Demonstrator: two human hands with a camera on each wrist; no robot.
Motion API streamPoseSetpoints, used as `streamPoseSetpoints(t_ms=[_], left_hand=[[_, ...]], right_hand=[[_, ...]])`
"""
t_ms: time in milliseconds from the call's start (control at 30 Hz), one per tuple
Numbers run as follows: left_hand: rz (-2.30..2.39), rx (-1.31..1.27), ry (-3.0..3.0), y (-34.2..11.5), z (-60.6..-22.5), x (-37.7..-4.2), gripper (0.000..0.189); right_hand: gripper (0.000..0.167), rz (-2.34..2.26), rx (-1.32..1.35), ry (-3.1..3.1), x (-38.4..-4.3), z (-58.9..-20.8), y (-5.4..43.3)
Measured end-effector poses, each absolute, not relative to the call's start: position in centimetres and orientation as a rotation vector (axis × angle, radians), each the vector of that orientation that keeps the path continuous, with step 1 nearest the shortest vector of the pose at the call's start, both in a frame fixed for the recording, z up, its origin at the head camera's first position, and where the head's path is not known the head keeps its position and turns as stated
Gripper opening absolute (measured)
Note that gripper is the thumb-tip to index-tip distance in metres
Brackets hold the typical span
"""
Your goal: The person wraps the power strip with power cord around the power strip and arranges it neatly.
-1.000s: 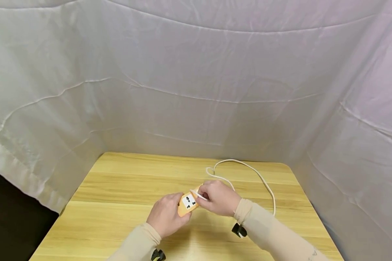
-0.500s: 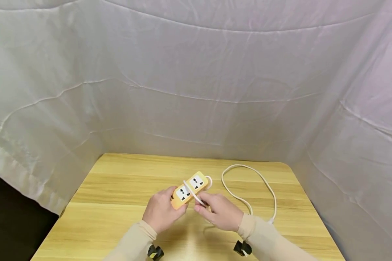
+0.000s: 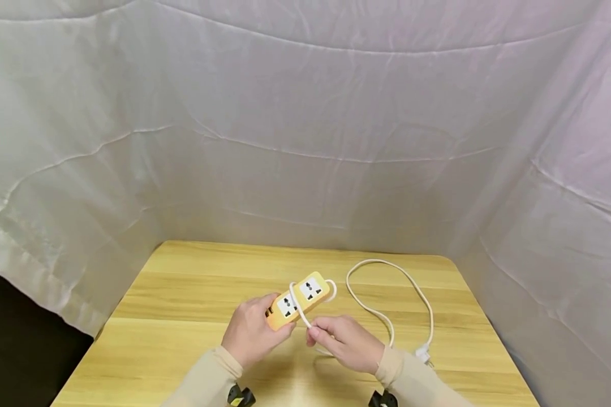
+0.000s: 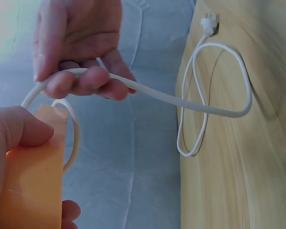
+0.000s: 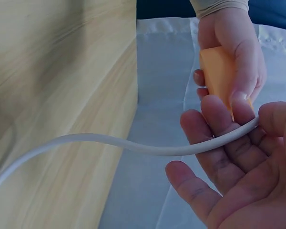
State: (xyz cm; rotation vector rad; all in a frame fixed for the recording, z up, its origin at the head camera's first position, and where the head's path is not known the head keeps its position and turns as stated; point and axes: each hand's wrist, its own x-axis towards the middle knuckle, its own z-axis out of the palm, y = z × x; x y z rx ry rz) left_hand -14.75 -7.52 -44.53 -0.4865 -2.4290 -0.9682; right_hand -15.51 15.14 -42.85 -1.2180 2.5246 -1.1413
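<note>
My left hand (image 3: 252,330) grips the near end of an orange power strip (image 3: 301,298), tilted with its white socket faces up. In the left wrist view the thumb lies along the strip's plain orange side (image 4: 35,181). A white cord (image 3: 299,305) leaves the far end, loops behind and crosses over the strip between the two sockets. Beside the strip, my right hand (image 3: 347,343) pinches that cord between thumb and fingers. From there, in the right wrist view, the cord (image 5: 157,150) runs across the fingers and off toward the table.
The cord's free length (image 3: 406,275) curves over the right part of the wooden table (image 3: 193,294). It ends in a white plug (image 3: 422,353) near my right sleeve. Grey curtains (image 3: 305,186) stand behind the table and along both sides.
My right hand has drawn the cord over the strip's face and come down toward me, off the strip. The second socket came into view. The plug has emerged from behind my right forearm.
</note>
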Motion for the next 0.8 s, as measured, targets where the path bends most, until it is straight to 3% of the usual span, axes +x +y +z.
streamPoseSetpoints(t_ms=[800], left_hand=[[-1.065,-0.642,-2.345,-7.5,-44.0,-14.3,0.044]], right_hand=[[0.021,-1.176,-1.402,2.398,-15.4,-45.3,16.8]])
